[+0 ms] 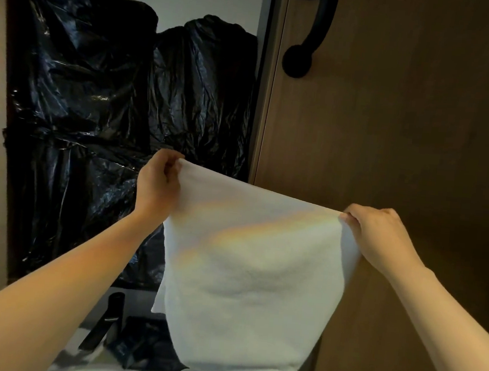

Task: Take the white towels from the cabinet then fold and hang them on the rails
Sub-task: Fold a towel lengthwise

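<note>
The white towel's [247,274] lower end met the frame's bottom edge, and the dark items beneath it (a black faucet [109,318] among them) were hard to make out. The left hand [156,186] and right hand [380,235], well apart, each pinched a top corner. The towel hung lengthwise downward before black plastic bags [98,83] and a wooden door [405,125].

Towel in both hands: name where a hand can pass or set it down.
Free: the bare door face below the black handle, right of the towel. Crowded: black bags fill the opening; faucet and dark packets crowd below them.
</note>
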